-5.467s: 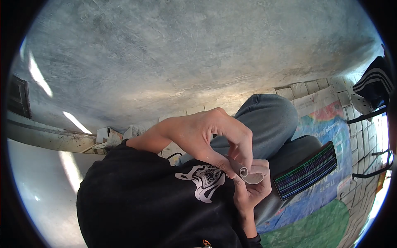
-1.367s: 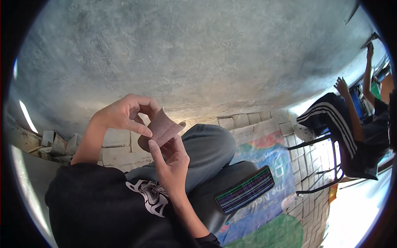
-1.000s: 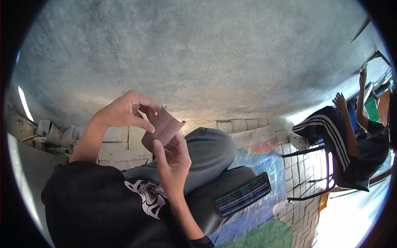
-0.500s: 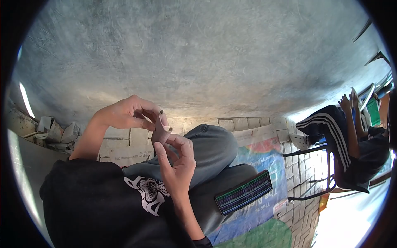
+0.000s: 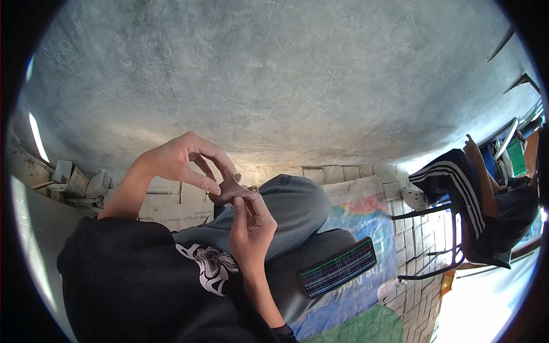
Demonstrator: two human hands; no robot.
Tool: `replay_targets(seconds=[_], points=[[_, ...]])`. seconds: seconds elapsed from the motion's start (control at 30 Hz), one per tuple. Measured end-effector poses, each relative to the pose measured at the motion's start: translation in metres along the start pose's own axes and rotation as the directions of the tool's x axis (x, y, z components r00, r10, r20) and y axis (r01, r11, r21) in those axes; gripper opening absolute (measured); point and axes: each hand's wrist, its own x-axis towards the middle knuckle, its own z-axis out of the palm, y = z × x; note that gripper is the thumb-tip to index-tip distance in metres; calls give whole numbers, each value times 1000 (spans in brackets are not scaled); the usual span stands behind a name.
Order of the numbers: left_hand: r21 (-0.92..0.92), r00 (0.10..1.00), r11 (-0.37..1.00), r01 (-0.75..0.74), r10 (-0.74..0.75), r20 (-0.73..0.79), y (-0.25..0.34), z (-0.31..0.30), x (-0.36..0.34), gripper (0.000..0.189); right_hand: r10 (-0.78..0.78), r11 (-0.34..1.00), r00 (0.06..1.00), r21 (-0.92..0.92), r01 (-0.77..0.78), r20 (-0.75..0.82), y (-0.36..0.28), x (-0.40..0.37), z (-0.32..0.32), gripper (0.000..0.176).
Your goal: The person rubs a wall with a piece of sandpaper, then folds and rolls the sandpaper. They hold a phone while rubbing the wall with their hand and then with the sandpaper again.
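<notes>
A small brownish-grey piece of thin, bendable material (image 5: 230, 188) is held between both hands above my lap, its edges curling upward. My left hand (image 5: 191, 163) pinches its left side between thumb and fingers. On the right side, my right hand (image 5: 253, 226) grips it with thumb and fingertips. A phone (image 5: 337, 267) with a cracked or striped lit screen lies on my leg, to the right of my right hand. What the piece is made of cannot be told.
A printed banner (image 5: 366, 228) covers part of the brick floor (image 5: 409, 240). Broken blocks (image 5: 77, 182) lie at the left beside a grey wall (image 5: 257, 74). Another person in striped trousers (image 5: 454, 177) sits on a black-framed chair (image 5: 457, 251) at the right.
The piece and both hands have shifted slightly right; the piece has turned from upright to more level. The other person's hands have moved, with one now raised.
</notes>
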Motion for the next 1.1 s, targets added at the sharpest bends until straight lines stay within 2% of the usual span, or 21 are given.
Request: replay_targets(seconds=[0.13, 0.3, 0.4, 0.47, 0.5, 0.57, 0.67, 0.83, 0.9, 0.97, 1.03, 1.1], points=[[-7, 999, 1000, 3, -3, 47, 1, -2, 2, 43, 46, 993, 999, 109, -45, -10, -11, -1, 3, 9], [24, 996, 1000, 15, -17, 83, 3, -4, 6, 41, 58, 974, 998, 220, -60, 15, -8, -2, 3, 20], [4, 999, 1000, 4, -4, 32, -2, -4, 4, 39, 26, 969, 1000, 244, -27, 7, -6, -3, 3, 21], [-115, 999, 993, -15, 20, 44, -3, -4, 3, 34, 52, 968, 999, 247, -48, -9, -12, -1, 3, 21], [-115, 999, 993, -14, 19, 45, -3, -4, 3, 34, 77, 965, 997, 252, -68, -28, -14, -1, 3, 20], [-272, 996, 962, -17, 42, 85, -1, -5, 2, 31, 73, 968, 997, 243, -66, -20, -11, -1, -1, 20], [-333, 996, 943, -19, 46, 76, -7, -7, -1, 32, 65, 961, 998, 270, -61, -6, -11, -5, -1, 19], [-344, 992, 937, -59, 95, 88, -10, -10, 0, 31, 14, 964, 1000, 266, -17, 13, -16, -4, -4, 16], [-343, 992, 938, -41, 78, 95, -7, -10, 0, 30, 2, 943, 1000, 334, -9, 21, -16, -5, -3, 16], [-293, 998, 956, -21, 37, 48, -2, -9, -1, 27, 20, 939, 1000, 344, -18, -2, -19, -4, -4, 16], [-314, 997, 949, 19, 4, 74, -5, -9, -7, 28, 38, 934, 999, 355, -30, -17, -15, -10, -1, 16], [-333, 997, 943, 6, 22, 79, -10, -8, -6, 29, 24, 958, 999, 286, -14, -32, -9, -13, -3, 16]])
